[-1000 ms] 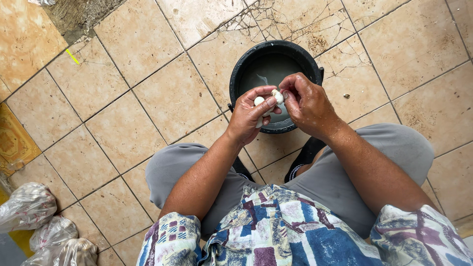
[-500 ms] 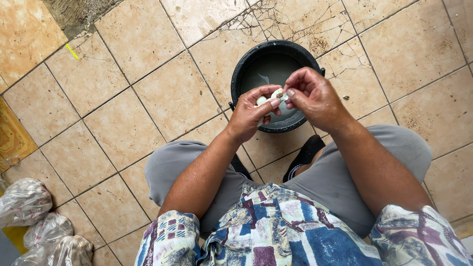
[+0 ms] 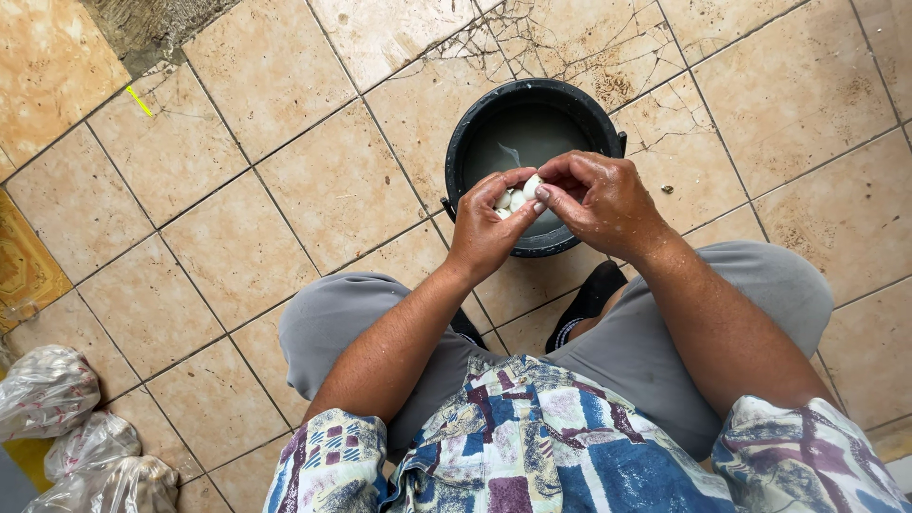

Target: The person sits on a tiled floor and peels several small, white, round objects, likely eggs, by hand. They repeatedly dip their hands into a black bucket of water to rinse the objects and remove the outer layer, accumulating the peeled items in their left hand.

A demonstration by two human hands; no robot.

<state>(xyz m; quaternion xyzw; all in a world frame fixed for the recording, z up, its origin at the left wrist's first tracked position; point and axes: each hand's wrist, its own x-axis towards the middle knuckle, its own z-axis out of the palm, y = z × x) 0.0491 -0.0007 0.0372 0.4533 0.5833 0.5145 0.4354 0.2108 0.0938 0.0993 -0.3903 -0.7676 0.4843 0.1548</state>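
1. Left hand (image 3: 489, 228): wet, fingers curled and closed around several small white peeled cloves (image 3: 511, 198). The cloves rest against the fingertips and thumb, above the near rim of the bucket.
2. Right hand (image 3: 603, 199): wet, fingers bent inward, thumb and forefinger pinched on the uppermost white clove at the point where both hands meet. Whether it grips that clove alone or merely presses it against the left hand cannot be told.
3. Location of the cloves: between the two hands, directly over the near edge of the black bucket (image 3: 475, 133), not touching the bucket itself.
4. Black bucket: round, upright, standing on the tiled floor (image 3: 237, 228) just beyond the person's knees. Its inside looks dark and wet, with a pale scrap lying on the far left of the interior. Small handle lugs project at the left and right of the rim.
5. Tiled floor: beige square tiles. The tiles toward the far edge, behind the bucket, are cracked.
6. Posture: the person sits with grey-trousered knees spread to either side, a dark shoe (image 3: 589, 299) between them near the bucket.
7. Clear plastic bags (image 3: 57, 418): three filled bags lie at the near left corner of the floor, well apart from the hands.
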